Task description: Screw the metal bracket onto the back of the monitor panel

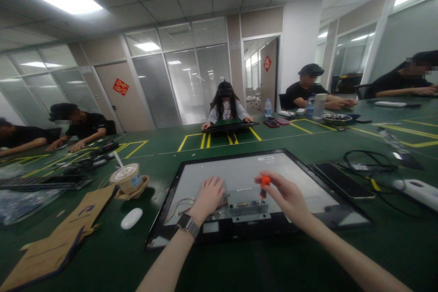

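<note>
A monitor lies face down on the green table, its grey metal back up. A small metal board cover sits near the monitor's front edge. My left hand, with a watch on the wrist, rests flat on the back panel just left of the cover, fingers spread. My right hand pinches an orange-handled screwdriver, held upright with its tip down at the cover's right side.
A lidded drink cup, a white mouse and brown cardboard lie to the left. A phone, black cables and a white device lie to the right. Several people sit around the far edges of the table.
</note>
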Demonstrator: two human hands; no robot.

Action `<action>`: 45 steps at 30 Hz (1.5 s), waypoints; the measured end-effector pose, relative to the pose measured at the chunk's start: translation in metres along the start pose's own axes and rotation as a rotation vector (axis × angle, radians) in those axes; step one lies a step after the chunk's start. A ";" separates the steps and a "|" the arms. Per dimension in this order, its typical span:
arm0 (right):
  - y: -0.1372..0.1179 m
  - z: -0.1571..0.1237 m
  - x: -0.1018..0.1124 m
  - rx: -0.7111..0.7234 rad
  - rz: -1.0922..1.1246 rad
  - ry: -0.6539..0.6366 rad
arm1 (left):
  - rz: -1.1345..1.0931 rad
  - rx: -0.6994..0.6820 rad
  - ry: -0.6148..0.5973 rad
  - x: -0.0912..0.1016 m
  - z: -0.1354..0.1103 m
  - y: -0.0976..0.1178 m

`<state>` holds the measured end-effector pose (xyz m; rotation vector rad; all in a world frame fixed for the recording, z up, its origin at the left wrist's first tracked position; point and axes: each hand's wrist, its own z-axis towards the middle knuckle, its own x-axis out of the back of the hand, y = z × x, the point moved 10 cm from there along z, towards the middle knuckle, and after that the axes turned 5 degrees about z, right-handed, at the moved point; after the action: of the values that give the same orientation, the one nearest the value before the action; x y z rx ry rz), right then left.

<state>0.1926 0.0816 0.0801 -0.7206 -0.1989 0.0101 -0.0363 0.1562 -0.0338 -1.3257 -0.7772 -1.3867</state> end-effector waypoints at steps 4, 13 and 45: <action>0.000 0.000 -0.004 0.021 0.049 -0.024 | 0.001 -0.004 -0.003 0.000 0.000 0.001; -0.002 -0.001 -0.002 0.081 -0.037 0.000 | -0.030 0.019 -0.018 0.000 0.001 -0.001; -0.006 0.003 0.024 0.094 -0.159 0.213 | -0.018 0.017 -0.020 0.001 0.000 -0.001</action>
<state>0.2149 0.0812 0.0902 -0.6054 -0.0507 -0.2073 -0.0366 0.1559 -0.0323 -1.3235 -0.8143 -1.3797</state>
